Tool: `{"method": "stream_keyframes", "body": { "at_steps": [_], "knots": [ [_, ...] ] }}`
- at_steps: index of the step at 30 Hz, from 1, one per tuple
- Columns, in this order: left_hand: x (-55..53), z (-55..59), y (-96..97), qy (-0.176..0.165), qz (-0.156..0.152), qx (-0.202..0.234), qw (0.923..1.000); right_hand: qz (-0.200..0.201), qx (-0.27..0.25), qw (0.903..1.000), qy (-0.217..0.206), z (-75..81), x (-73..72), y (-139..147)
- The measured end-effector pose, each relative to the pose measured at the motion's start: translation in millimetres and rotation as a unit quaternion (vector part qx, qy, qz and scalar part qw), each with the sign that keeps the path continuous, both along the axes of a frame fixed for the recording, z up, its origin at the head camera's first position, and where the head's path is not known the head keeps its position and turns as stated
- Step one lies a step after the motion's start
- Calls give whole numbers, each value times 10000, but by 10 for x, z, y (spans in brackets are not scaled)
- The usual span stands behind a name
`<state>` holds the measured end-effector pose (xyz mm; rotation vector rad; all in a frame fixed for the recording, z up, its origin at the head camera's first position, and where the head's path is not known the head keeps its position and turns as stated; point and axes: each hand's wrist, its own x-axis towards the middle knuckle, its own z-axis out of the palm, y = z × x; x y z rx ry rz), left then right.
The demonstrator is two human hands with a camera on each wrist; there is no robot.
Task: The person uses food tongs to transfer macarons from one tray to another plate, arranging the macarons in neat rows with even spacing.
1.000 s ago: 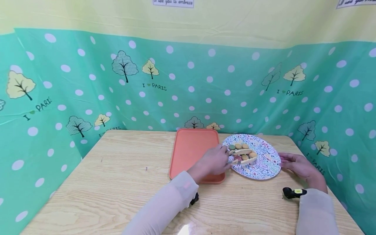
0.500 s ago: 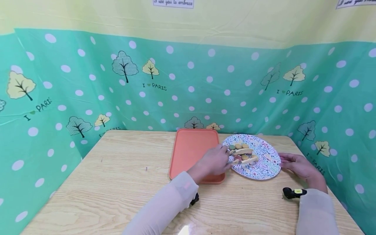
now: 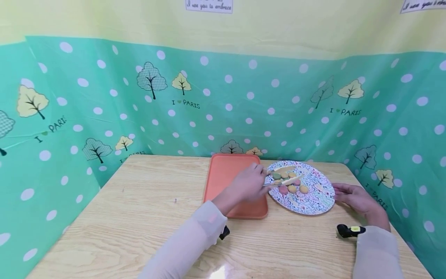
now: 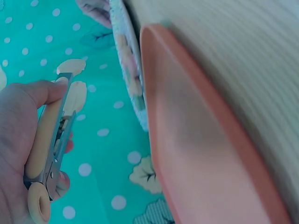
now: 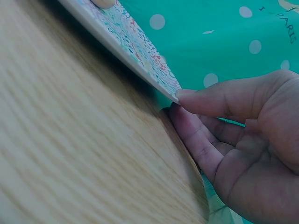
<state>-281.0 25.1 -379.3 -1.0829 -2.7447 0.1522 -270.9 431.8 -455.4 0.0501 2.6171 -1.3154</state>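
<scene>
My left hand [image 3: 245,184] holds a pair of tongs [image 4: 53,126] with cream-coloured handles and cream, paddle-like tips. In the head view the tongs reach over the left part of a round plate [image 3: 318,195] with a multicoloured squiggle pattern. Several small macarons lie on that plate, among them a pink macaron [image 3: 283,190], a yellow macaron [image 3: 304,189] and a green macaron [image 3: 276,176]. The tong tips stand apart, and the left wrist view shows nothing between them. At the plate's right rim, my right hand [image 3: 359,199] pinches the edge between thumb and fingers.
An orange-pink rectangular tray [image 3: 230,170] lies left of the plate, partly under my left forearm. Both rest on a wooden table [image 3: 146,217]. A green dotted cloth [image 3: 195,97] hangs behind and at the sides.
The tongs have risen off the macarons and shifted slightly up and left, uncovering the front row. My right hand keeps its hold on the plate. The head view has shifted slightly.
</scene>
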Motion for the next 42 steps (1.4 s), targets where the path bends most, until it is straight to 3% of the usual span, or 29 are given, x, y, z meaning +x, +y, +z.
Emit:
{"method": "stream_keyframes", "body": {
  "at_steps": [6, 17, 28, 35, 42],
  "knots": [
    [-35, 69, -245, 68, 72, 309, 9995, 16, -25, 10000, 3, 4, 9, 3],
    [-73, 148, -797, 304, 516, 668, 9960, 19, -50, 10000, 32, -21, 0, 39],
    [-78, 65, -1519, 104, 1486, 1185, 9817, 57, -191, 9997, 139, -33, 12, 12],
    [-11, -50, -2029, -20, 1975, 1338, 9711, 40, -174, 9997, 154, -65, 12, -14],
    [27, -174, -2352, 27, 2419, 1413, 9600, -5, -131, 9997, 187, -51, 26, -3]
  ]
}}
